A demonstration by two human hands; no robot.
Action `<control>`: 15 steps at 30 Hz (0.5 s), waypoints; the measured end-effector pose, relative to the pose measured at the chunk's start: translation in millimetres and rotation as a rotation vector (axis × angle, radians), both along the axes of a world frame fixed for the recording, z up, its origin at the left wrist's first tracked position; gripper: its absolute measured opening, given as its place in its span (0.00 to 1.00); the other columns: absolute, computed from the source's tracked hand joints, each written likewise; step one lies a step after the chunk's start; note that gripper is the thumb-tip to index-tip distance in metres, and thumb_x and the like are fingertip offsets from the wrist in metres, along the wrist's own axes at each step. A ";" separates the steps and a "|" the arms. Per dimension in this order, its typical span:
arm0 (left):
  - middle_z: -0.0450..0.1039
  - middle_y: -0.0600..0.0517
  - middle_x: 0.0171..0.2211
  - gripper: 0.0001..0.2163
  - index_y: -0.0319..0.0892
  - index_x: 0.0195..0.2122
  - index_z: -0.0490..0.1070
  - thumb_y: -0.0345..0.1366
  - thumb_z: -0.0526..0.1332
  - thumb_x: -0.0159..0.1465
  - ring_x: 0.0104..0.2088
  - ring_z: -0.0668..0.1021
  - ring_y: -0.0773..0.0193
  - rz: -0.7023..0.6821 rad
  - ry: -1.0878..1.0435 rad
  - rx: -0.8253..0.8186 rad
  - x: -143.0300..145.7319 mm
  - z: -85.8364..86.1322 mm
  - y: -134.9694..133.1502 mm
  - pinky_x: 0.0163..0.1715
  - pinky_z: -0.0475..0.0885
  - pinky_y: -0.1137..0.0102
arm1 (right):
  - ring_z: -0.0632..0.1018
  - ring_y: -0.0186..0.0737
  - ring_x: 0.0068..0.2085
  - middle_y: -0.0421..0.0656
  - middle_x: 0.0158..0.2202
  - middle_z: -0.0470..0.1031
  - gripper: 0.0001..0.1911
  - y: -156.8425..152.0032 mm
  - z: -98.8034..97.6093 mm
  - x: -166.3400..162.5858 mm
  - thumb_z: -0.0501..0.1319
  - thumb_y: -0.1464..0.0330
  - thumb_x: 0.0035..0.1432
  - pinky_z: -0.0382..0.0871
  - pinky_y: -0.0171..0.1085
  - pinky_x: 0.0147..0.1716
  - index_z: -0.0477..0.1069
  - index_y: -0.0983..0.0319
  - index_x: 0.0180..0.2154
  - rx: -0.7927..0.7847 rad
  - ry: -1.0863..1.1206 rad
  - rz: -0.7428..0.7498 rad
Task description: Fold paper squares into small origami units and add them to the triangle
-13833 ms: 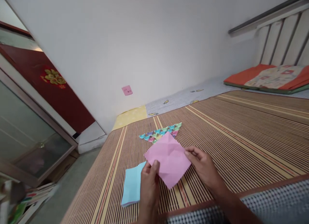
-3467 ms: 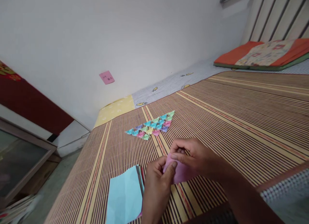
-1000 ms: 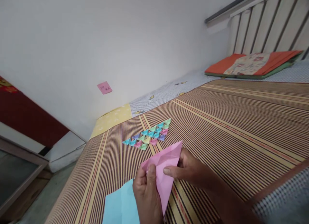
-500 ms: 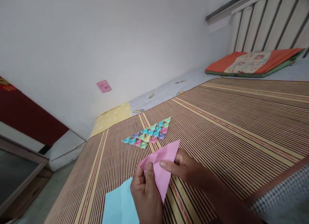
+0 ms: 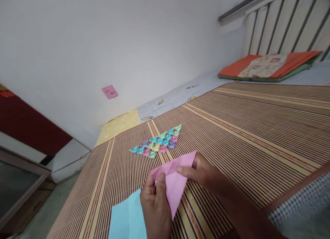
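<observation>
A creased pink sheet of paper [image 5: 176, 184], pointed at its upper right and lower ends, is held up between both hands. My left hand [image 5: 156, 201] grips its left side, thumb flat on the front and fingers behind. On the right edge, my right hand [image 5: 199, 168] pinches the sheet, its thumb pressed on the front near the middle. Partly covered by my left hand, a light blue sheet of paper [image 5: 127, 216] lies on the striped mat [image 5: 232, 136]. Beyond the pink sheet, several small folded paper pieces [image 5: 157, 143] in many colours form a triangle.
A folded orange and floral cloth [image 5: 268, 67] lies at the back right, in front of a slatted headboard [image 5: 273, 29]. A pink note [image 5: 110, 91] is on the white wall [image 5: 144, 43]. At left, the bed's edge drops to the floor [image 5: 60, 197].
My right hand and the upper right corner of the pink paper have shifted slightly right. The left hand keeps its grip, and the view has tilted a little.
</observation>
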State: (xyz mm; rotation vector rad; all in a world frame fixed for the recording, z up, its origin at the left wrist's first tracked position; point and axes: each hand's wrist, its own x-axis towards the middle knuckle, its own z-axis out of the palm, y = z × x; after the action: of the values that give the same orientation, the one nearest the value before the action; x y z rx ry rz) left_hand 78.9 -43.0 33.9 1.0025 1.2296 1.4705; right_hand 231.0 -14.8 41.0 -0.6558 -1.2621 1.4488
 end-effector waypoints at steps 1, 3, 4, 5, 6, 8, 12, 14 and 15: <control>0.79 0.50 0.28 0.18 0.39 0.38 0.77 0.49 0.71 0.57 0.26 0.80 0.60 -0.001 0.002 0.000 -0.4 -0.2 0.1 0.27 0.75 0.70 | 0.76 0.36 0.30 0.41 0.25 0.76 0.07 1.0 -0.3 1.3 0.65 0.68 0.56 0.72 0.35 0.35 0.78 0.66 0.30 -0.003 0.018 0.009; 0.80 0.49 0.29 0.18 0.39 0.37 0.77 0.49 0.71 0.56 0.27 0.80 0.59 -0.009 0.003 0.001 -1.1 -0.3 0.2 0.28 0.75 0.70 | 0.69 0.31 0.23 0.37 0.20 0.68 0.10 3.1 -2.2 4.3 0.66 0.67 0.56 0.66 0.31 0.26 0.75 0.65 0.25 -0.023 0.004 -0.013; 0.80 0.49 0.29 0.18 0.39 0.37 0.77 0.49 0.71 0.56 0.28 0.81 0.59 -0.013 0.006 0.001 -1.4 -0.3 0.2 0.28 0.76 0.70 | 0.64 0.29 0.20 0.35 0.18 0.64 0.13 4.0 -3.7 5.7 0.66 0.66 0.56 0.61 0.29 0.21 0.72 0.65 0.23 -0.035 -0.023 -0.048; 0.80 0.49 0.29 0.18 0.39 0.37 0.77 0.49 0.71 0.56 0.29 0.81 0.58 -0.016 0.008 0.001 -1.7 0.0 0.1 0.29 0.76 0.70 | 0.61 0.28 0.19 0.34 0.16 0.62 0.15 4.9 -5.4 7.2 0.66 0.64 0.56 0.55 0.29 0.18 0.70 0.64 0.22 -0.047 -0.055 -0.092; 0.81 0.49 0.30 0.17 0.39 0.38 0.77 0.48 0.71 0.56 0.31 0.82 0.58 -0.021 0.007 -0.002 -1.9 0.5 -0.1 0.31 0.76 0.69 | 0.60 0.28 0.18 0.34 0.16 0.61 0.16 5.7 -6.9 8.6 0.65 0.63 0.57 0.52 0.29 0.17 0.69 0.64 0.21 -0.056 -0.081 -0.135; 0.81 0.49 0.32 0.17 0.40 0.40 0.78 0.47 0.72 0.56 0.33 0.82 0.57 -0.025 -0.013 -0.009 -2.1 2.0 -0.9 0.33 0.76 0.69 | 0.62 0.29 0.18 0.34 0.16 0.62 0.17 6.6 -8.8 11.6 0.63 0.61 0.59 0.52 0.30 0.17 0.69 0.63 0.23 -0.042 -0.108 -0.197; 0.82 0.49 0.35 0.18 0.40 0.44 0.78 0.41 0.74 0.54 0.34 0.82 0.57 -0.053 -0.083 -0.041 -1.8 5.9 -2.5 0.35 0.76 0.68 | 0.66 0.31 0.21 0.36 0.19 0.65 0.15 6.6 -6.8 17.8 0.60 0.63 0.63 0.59 0.32 0.22 0.70 0.63 0.24 0.078 -0.145 -0.306; 0.82 0.48 0.35 0.18 0.39 0.44 0.79 0.41 0.74 0.55 0.34 0.82 0.57 -0.072 -0.111 -0.066 -1.4 6.6 -2.6 0.35 0.76 0.68 | 0.67 0.32 0.23 0.36 0.20 0.65 0.17 6.9 -5.7 20.7 0.58 0.65 0.64 0.60 0.32 0.23 0.67 0.62 0.23 0.143 -0.180 -0.377; 0.81 0.48 0.35 0.18 0.39 0.44 0.78 0.42 0.73 0.55 0.34 0.82 0.58 -0.082 -0.124 -0.077 -1.4 6.4 -2.3 0.35 0.76 0.68 | 0.68 0.33 0.23 0.36 0.20 0.65 0.17 7.5 -5.9 22.1 0.57 0.65 0.64 0.61 0.33 0.24 0.66 0.61 0.22 0.167 -0.190 -0.414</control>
State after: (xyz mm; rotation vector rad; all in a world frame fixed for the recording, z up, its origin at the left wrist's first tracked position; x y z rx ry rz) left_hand 77.5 -45.3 40.3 0.8865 1.1342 1.3908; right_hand 253.1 -7.3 35.1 -0.8958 -1.2843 0.9488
